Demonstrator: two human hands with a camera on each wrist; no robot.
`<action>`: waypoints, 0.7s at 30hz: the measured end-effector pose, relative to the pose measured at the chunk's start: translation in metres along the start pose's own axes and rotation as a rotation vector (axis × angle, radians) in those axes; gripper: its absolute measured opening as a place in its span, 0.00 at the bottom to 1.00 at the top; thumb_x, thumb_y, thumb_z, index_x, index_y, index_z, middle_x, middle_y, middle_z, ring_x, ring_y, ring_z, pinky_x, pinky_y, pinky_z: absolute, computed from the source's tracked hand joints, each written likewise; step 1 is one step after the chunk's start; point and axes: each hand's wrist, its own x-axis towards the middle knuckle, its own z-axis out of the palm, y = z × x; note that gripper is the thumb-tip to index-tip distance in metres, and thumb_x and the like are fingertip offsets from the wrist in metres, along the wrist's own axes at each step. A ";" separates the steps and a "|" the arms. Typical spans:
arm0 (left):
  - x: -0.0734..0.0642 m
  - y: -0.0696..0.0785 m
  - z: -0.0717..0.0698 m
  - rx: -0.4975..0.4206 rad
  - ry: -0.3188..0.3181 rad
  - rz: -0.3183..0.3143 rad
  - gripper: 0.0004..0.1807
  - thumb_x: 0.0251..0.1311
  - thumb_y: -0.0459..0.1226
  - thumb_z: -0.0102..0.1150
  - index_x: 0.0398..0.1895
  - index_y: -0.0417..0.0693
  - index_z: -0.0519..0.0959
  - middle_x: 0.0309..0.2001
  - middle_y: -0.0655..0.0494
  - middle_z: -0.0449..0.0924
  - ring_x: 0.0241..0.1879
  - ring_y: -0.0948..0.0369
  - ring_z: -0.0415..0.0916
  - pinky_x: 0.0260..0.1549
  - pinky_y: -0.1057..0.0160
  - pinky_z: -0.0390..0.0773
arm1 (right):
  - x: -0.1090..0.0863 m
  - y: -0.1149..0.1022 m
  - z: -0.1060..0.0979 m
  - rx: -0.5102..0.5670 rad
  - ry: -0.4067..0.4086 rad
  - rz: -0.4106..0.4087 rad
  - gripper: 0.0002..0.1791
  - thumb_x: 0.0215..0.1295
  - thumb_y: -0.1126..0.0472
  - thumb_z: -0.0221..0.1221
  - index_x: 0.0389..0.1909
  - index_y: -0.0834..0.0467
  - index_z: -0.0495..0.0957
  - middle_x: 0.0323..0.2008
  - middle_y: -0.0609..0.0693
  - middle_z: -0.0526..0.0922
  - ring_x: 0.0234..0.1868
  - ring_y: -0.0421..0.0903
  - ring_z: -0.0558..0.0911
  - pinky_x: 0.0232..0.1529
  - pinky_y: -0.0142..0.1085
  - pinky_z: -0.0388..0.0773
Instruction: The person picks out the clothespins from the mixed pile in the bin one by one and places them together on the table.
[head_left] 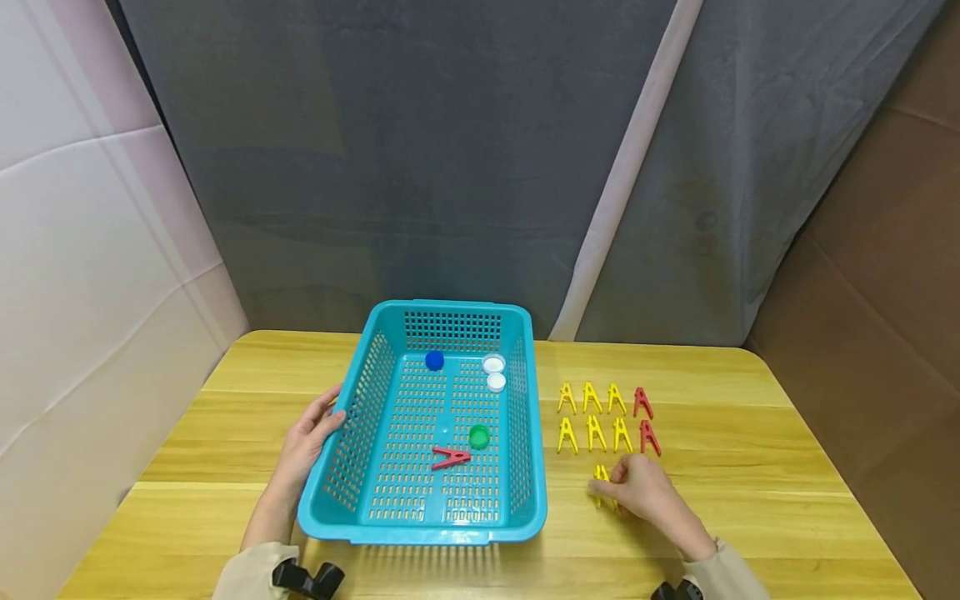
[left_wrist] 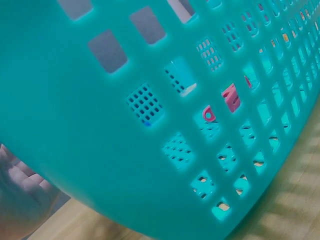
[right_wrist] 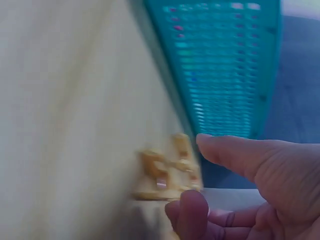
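Observation:
My left hand (head_left: 303, 442) grips the left rim of a turquoise plastic basket (head_left: 423, 533). In the left wrist view, the basket's perforated wall (left_wrist: 100, 165) hides part of that hand (left_wrist: 22, 200). Inside the basket lie a red clothespin (head_left: 452, 458), a green bottle cap (head_left: 479, 437), a blue cap (head_left: 434, 360) and two white caps (head_left: 493, 363). My right hand (head_left: 645, 487) is low over the table at yellow clothespins (head_left: 599, 473), partly covering them. The right wrist view shows its thumb and index finger apart, with the blurred yellow clothespins (right_wrist: 170, 172) just beyond the fingertips.
Right of the basket, yellow clothespins (head_left: 592, 397) stand in two rows, each ending with a red clothespin (head_left: 649, 437). The wooden table (head_left: 750, 500) meets a grey curtain (head_left: 450, 167) behind and cloth screens at both sides.

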 end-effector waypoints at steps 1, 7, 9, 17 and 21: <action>0.000 0.000 0.000 -0.003 0.002 0.007 0.29 0.70 0.40 0.45 0.71 0.41 0.54 0.44 0.78 0.70 0.44 0.76 0.72 0.41 0.73 0.76 | 0.001 -0.001 -0.004 0.010 0.009 -0.015 0.17 0.51 0.56 0.69 0.17 0.59 0.72 0.10 0.46 0.71 0.10 0.38 0.67 0.13 0.29 0.60; 0.001 0.000 0.002 -0.018 0.015 0.019 0.29 0.70 0.39 0.46 0.70 0.39 0.55 0.42 0.80 0.72 0.43 0.76 0.72 0.40 0.73 0.76 | 0.015 -0.018 -0.026 0.029 0.102 -0.165 0.12 0.56 0.59 0.65 0.22 0.63 0.76 0.11 0.46 0.70 0.12 0.38 0.65 0.13 0.29 0.61; 0.001 0.000 0.001 -0.015 0.017 0.012 0.29 0.70 0.39 0.46 0.70 0.40 0.55 0.42 0.80 0.71 0.43 0.76 0.72 0.40 0.73 0.76 | 0.020 -0.027 -0.031 0.038 0.120 -0.200 0.11 0.57 0.60 0.65 0.24 0.63 0.77 0.13 0.46 0.70 0.13 0.39 0.65 0.15 0.29 0.61; 0.001 0.000 0.001 0.000 0.010 0.002 0.29 0.70 0.39 0.45 0.71 0.42 0.54 0.48 0.72 0.70 0.44 0.76 0.72 0.41 0.73 0.76 | 0.039 -0.062 -0.035 0.078 0.119 -0.256 0.11 0.58 0.60 0.64 0.30 0.65 0.77 0.17 0.48 0.72 0.16 0.41 0.66 0.15 0.29 0.62; 0.001 0.001 0.000 0.018 0.011 -0.017 0.29 0.71 0.40 0.44 0.72 0.44 0.54 0.57 0.57 0.66 0.44 0.77 0.71 0.42 0.73 0.75 | 0.047 -0.080 -0.033 0.088 0.116 -0.299 0.11 0.57 0.60 0.64 0.31 0.65 0.77 0.18 0.48 0.73 0.15 0.41 0.66 0.15 0.29 0.63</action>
